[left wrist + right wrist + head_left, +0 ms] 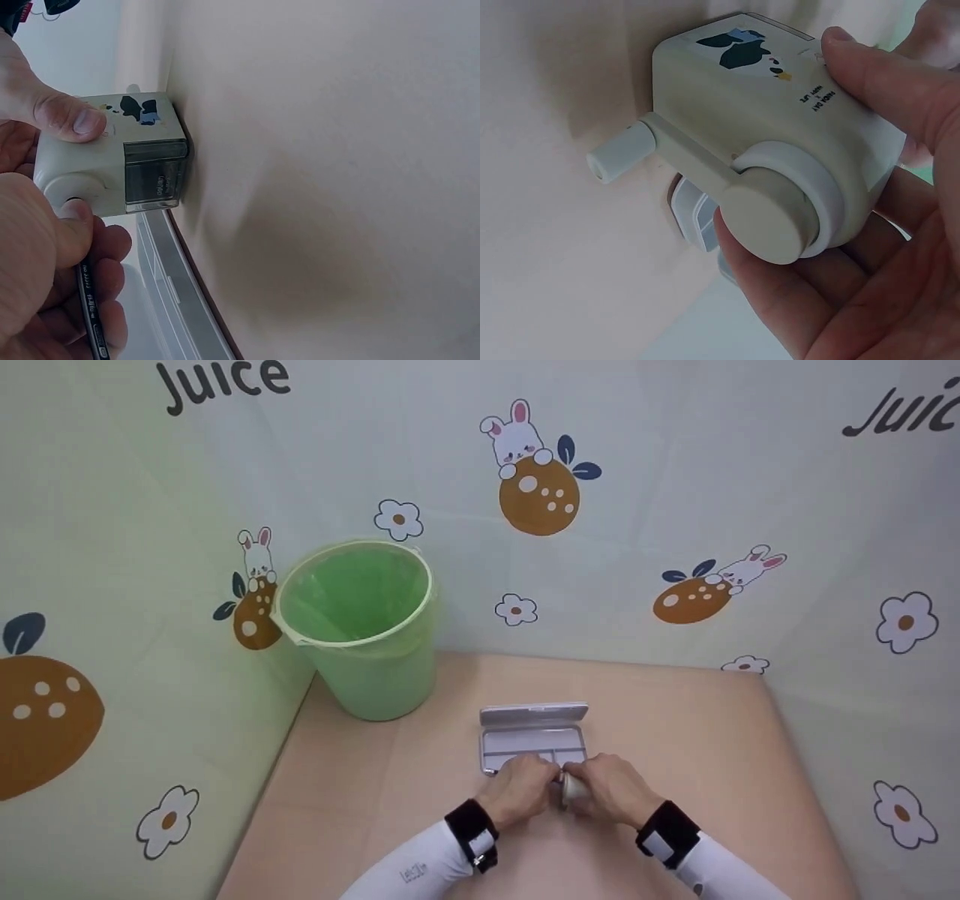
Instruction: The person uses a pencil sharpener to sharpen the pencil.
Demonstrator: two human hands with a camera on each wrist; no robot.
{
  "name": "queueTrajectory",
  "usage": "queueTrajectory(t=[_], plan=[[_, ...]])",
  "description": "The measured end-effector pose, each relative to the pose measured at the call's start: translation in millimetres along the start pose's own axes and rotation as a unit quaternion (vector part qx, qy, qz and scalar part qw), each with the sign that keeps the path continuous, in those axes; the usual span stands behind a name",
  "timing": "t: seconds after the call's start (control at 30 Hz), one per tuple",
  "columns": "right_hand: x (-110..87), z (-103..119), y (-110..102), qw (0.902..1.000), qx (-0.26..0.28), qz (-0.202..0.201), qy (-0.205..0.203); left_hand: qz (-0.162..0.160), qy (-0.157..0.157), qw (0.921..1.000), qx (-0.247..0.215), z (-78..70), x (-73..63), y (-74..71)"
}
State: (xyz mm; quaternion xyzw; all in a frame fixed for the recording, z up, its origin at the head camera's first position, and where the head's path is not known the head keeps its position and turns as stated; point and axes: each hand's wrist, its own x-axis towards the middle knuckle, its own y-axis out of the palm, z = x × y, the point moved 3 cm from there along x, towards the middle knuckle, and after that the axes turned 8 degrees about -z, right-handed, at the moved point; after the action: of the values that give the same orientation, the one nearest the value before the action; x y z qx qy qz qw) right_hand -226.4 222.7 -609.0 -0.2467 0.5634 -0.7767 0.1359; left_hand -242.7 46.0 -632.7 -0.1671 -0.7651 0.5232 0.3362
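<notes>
My left hand (521,787) grips a black pencil (88,307), its tip end at the round hole in a cream crank pencil sharpener (86,161). How deep the tip sits is hidden by my thumb. My right hand (615,787) holds the sharpener from the side, thumb on its printed face and fingers beneath. In the right wrist view, the crank handle (622,154) sticks out, with no finger on the knob. A dark see-through shavings drawer (155,176) faces the table. Just beyond both hands lies an open grey pencil case (517,741).
The case's lid (534,714) stands raised at its far side. A green bucket (375,675) with a pale rim occupies the table's back left corner. Printed cloth walls (622,510) border the peach tabletop (660,720) at the back and sides.
</notes>
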Motion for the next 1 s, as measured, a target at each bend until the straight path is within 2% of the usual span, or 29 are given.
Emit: queueTrajectory(t=[0.17,0.37,0.6,0.77,0.87,1.0], plan=[[-0.5,0.7,-0.6,1.0,0.006,-0.001,-0.006,0.006,0.006,1.0,0.005,1.8,-2.5,2.0],[-0.9,0.5,-3.2,1.0,-0.002,0.004,-0.001,-0.005,0.02,0.9997,0.013,4.4,-1.9,1.9],[-0.1,-0.4,-3.1,1.0,0.0,-0.003,-0.002,0.005,0.014,0.9999,0.003,6.4,-2.6,1.0],[0.4,0.6,-2.8,0.9999,-0.003,-0.011,-0.004,-0.002,0.021,0.9997,0.012,7.6,-4.2,-0.6],[-0.1,1.5,-2.7,1.0,0.0,-0.005,0.0,-0.002,0.02,0.9998,0.0,9.1,-6.5,-1.6],[-0.9,2.3,-2.6,1.0,0.002,0.003,0.005,0.012,0.003,0.9995,-0.03,12.5,-8.4,-3.7]])
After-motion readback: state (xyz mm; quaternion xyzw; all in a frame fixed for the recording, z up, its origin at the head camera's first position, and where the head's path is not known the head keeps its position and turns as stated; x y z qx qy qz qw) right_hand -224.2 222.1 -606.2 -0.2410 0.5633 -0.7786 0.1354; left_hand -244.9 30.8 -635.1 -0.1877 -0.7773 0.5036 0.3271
